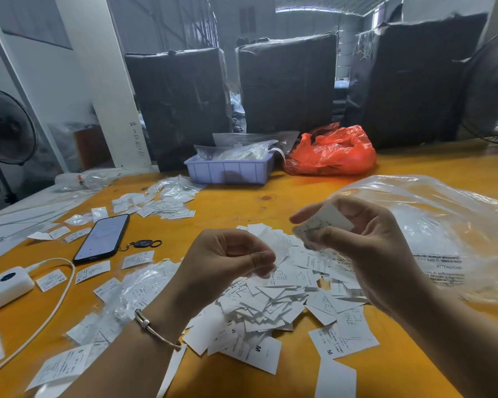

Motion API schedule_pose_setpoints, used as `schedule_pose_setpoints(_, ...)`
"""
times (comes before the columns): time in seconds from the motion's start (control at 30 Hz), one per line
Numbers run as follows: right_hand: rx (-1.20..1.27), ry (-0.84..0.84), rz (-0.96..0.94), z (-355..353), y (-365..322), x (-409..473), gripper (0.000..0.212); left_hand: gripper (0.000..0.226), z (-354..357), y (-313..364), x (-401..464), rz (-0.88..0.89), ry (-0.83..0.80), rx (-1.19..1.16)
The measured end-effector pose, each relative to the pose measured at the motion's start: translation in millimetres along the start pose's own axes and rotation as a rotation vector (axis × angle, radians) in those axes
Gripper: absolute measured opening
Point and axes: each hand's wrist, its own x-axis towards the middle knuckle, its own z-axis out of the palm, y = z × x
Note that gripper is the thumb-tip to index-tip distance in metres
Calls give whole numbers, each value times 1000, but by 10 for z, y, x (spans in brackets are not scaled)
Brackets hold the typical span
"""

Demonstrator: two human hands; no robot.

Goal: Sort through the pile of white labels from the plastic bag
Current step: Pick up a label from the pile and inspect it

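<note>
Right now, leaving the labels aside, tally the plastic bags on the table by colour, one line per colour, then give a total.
Red bag: 1
Large clear bag beside the right hand: 1
Clear bags in the blue tray: at least 2, overlapping, so the count is uncertain
Total: at least 4

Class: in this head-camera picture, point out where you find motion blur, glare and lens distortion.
Head view: the right hand and the label it pinches are motion-blurred; the clear plastic bag shows glare; the white pillar leans from wide-angle distortion; the window at the back is blown out.
</note>
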Motion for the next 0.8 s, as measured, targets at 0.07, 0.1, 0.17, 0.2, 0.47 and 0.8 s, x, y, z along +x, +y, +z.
schedule_pose_setpoints(0.07,-36,16,-27,22,-24,1,16,22,5,6,-7,11,1,2)
schedule_pose_setpoints(0.1,-37,23,-38,29,-35,3,14,21,7,7,-9,14,1,2)
schedule_pose_setpoints(0.17,-9,29,-44,35,-39,5,12,22,8,6,-11,17,-3,7)
schedule_pose_setpoints(0.2,12,34,-38,35,-35,4,12,23,8,4,-11,19,-6,10)
schedule_pose_setpoints(0.47,-79,-5,7,49,16,-7,22,21,22,4,-12,44,-42,29)
schedule_pose_setpoints(0.8,-171,-101,35,10,59,18,10,23,-3,-8,-9,42,-33,24)
